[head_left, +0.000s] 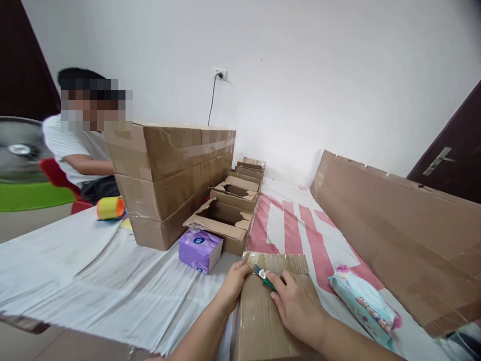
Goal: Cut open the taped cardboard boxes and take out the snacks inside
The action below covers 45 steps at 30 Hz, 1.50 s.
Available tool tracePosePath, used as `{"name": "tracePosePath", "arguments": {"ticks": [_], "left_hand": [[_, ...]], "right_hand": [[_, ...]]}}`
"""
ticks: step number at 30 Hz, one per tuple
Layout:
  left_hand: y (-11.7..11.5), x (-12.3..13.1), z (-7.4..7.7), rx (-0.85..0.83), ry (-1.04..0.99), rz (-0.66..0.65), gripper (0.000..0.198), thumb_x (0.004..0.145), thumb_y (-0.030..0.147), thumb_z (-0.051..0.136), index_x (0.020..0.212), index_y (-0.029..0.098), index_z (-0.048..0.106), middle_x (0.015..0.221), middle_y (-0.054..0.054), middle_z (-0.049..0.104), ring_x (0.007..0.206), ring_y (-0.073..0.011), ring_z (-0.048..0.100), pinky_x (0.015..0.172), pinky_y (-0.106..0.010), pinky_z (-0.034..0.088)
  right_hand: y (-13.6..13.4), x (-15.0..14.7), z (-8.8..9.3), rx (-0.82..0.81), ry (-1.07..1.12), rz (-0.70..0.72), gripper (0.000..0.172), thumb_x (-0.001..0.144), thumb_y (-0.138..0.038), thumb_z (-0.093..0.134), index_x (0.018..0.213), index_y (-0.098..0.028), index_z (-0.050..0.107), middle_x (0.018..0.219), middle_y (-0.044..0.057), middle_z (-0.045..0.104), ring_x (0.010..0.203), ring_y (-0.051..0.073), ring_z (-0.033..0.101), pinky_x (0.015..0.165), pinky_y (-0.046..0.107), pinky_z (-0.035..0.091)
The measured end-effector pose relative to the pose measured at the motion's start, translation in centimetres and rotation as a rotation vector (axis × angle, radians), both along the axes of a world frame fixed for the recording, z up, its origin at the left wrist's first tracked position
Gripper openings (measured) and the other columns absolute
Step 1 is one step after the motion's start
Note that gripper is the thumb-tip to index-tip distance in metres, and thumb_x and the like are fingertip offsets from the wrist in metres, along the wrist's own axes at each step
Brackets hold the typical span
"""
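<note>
On a clothed desk (150, 291), pinching a box (259, 321) at its far left edge with the left grip (233, 285), and a cutter (262, 274) over the box with the right grip (296, 301), blade (257, 269) toward the left thumb (246, 269). Probably cutting near the flap (283, 263), next calling for a steady box and guarded thumb. Beyond, tissues (201, 250), then open boxes (212, 226)

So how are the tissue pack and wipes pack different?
The tissue pack is purple; the wipes pack is pale blue-green with pink ends. The tissue pack is blocky; the wipes pack is longer, flatter. The tissue pack is nearer the left hand, the wipes pack nearer the right hand. Both lie on cloth.
</note>
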<state>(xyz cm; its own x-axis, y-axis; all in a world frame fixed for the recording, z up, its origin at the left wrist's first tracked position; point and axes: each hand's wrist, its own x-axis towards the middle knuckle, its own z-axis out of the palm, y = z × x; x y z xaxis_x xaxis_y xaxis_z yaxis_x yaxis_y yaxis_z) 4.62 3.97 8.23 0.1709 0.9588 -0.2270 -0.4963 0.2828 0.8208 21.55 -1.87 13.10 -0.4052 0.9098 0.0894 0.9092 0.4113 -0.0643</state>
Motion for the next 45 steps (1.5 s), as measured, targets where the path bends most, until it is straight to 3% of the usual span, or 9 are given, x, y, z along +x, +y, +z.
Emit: {"name": "tracePosePath", "arguments": {"ticks": [7, 11, 16, 21, 30, 37, 45], "left_hand": [[-0.6, 0.8, 0.0, 0.005, -0.021, -0.058, 0.014, 0.054, 0.022, 0.064, 0.065, 0.013, 0.065, 0.056, -0.001, 0.064, 0.052, -0.0147, 0.057, 0.055, -0.026, 0.042], [-0.8, 1.1, -0.1, -0.003, -0.038, -0.069, 0.008, 0.054, 0.020, 0.063, 0.059, 0.015, 0.063, 0.053, 0.000, 0.063, 0.050, -0.0137, 0.055, 0.055, -0.026, 0.042], [-0.6, 0.6, -0.2, -0.010, -0.043, -0.055, 0.007, 0.055, 0.020, 0.065, 0.059, 0.015, 0.064, 0.052, 0.000, 0.063, 0.050, -0.0145, 0.056, 0.055, -0.026, 0.042], [-0.5, 1.0, -0.2, -0.001, -0.035, -0.060, 0.011, 0.055, 0.022, 0.064, 0.063, 0.014, 0.066, 0.056, -0.002, 0.066, 0.052, -0.0157, 0.058, 0.057, -0.026, 0.044], [-0.6, 1.1, -0.2, -0.003, -0.002, -0.060, 0.012, 0.055, 0.021, 0.062, 0.065, 0.015, 0.065, 0.056, -0.001, 0.065, 0.054, -0.0150, 0.058, 0.056, -0.024, 0.042], [-0.4, 1.0, -0.4, 0.004, 0.006, -0.068, 0.013, 0.055, 0.023, 0.062, 0.065, 0.015, 0.064, 0.057, -0.001, 0.065, 0.054, -0.0154, 0.057, 0.057, -0.025, 0.042], [-0.7, 1.3, -0.3, 0.027, 0.001, -0.078, 0.012, 0.059, 0.024, 0.062, 0.067, 0.015, 0.064, 0.058, -0.002, 0.067, 0.055, -0.0155, 0.058, 0.058, -0.025, 0.043]], "right_hand": [[1.8, -0.4, -0.4, 0.033, -0.005, -0.076, 0.044, 0.094, -0.021, 0.041, 0.138, -0.026, 0.043, 0.112, 0.011, 0.057, 0.099, 0.025, 0.059, 0.083, 0.035, 0.045], [2.6, 0.0, 0.5, 0.014, 0.013, -0.086, 0.042, 0.093, -0.020, 0.041, 0.135, -0.024, 0.045, 0.115, 0.011, 0.057, 0.099, 0.025, 0.060, 0.084, 0.035, 0.045], [1.0, 0.5, 2.2, -0.120, 0.080, 0.019, 0.040, 0.092, -0.025, 0.041, 0.131, -0.030, 0.047, 0.113, 0.007, 0.060, 0.097, 0.023, 0.062, 0.083, 0.035, 0.045], [-0.1, 0.5, 2.9, -0.192, 0.099, -0.025, 0.040, 0.092, -0.025, 0.039, 0.131, -0.027, 0.048, 0.113, 0.009, 0.059, 0.096, 0.024, 0.063, 0.083, 0.036, 0.046], [-0.2, 1.3, 2.2, -0.161, 0.108, -0.063, 0.041, 0.092, -0.024, 0.039, 0.132, -0.028, 0.047, 0.113, 0.009, 0.060, 0.096, 0.024, 0.062, 0.082, 0.036, 0.045], [-0.3, 1.6, 2.6, -0.203, 0.163, 0.004, 0.038, 0.092, -0.025, 0.041, 0.129, -0.029, 0.050, 0.115, 0.007, 0.060, 0.101, 0.023, 0.060, 0.088, 0.035, 0.043], [-0.3, 1.1, 1.6, -0.148, 0.086, -0.021, 0.040, 0.092, -0.024, 0.040, 0.130, -0.030, 0.047, 0.111, 0.008, 0.059, 0.095, 0.024, 0.062, 0.081, 0.036, 0.046]]}}
